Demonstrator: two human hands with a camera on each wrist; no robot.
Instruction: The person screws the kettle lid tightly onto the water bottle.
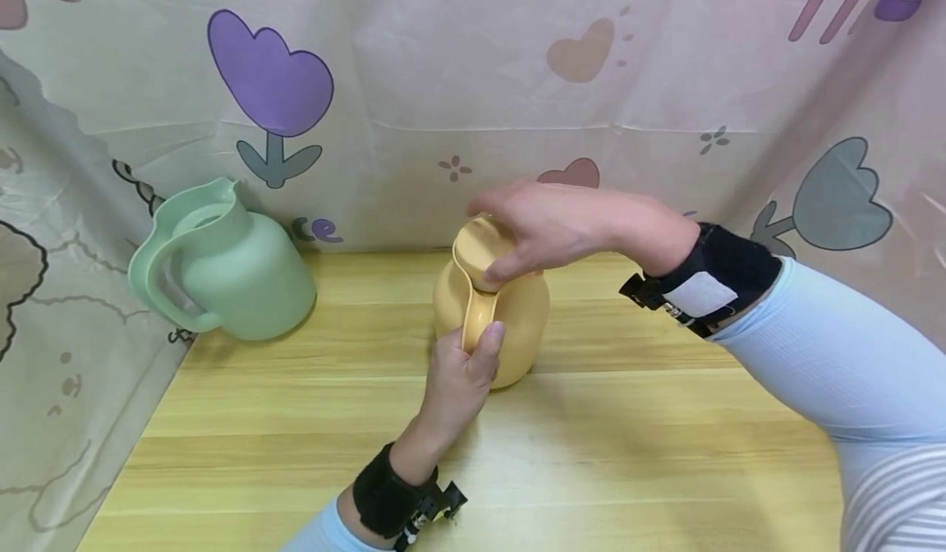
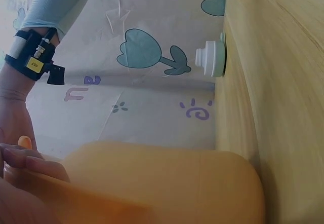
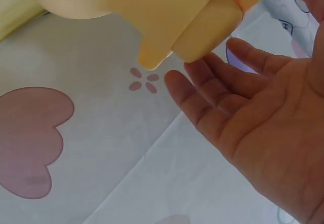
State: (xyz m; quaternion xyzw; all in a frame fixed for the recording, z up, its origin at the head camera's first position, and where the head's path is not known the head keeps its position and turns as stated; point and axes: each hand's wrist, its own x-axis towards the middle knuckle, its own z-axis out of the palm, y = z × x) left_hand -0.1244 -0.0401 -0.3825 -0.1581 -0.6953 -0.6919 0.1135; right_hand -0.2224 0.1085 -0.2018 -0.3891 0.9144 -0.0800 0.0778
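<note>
A yellow pitcher (image 1: 521, 330) stands upright on the table, its handle toward me. My left hand (image 1: 461, 375) grips this handle, the thumb along its top. In the pitcher's mouth is a round yellow lid (image 1: 476, 248), its thick side wall showing above the rim in the right wrist view. Over the lid my right hand (image 1: 550, 223) reaches from the right, thumb at the near edge and fingers at the far side. Those fingers (image 3: 243, 87) are loosely extended, with the tips right at the lid's edge in the right wrist view.
A green pitcher (image 1: 251, 277) stands at the table's back left, handle toward me. In the left wrist view a small white-and-green round piece (image 2: 211, 59) sits on the wooden table (image 1: 296, 445). A printed curtain (image 1: 443, 59) closes the back and sides.
</note>
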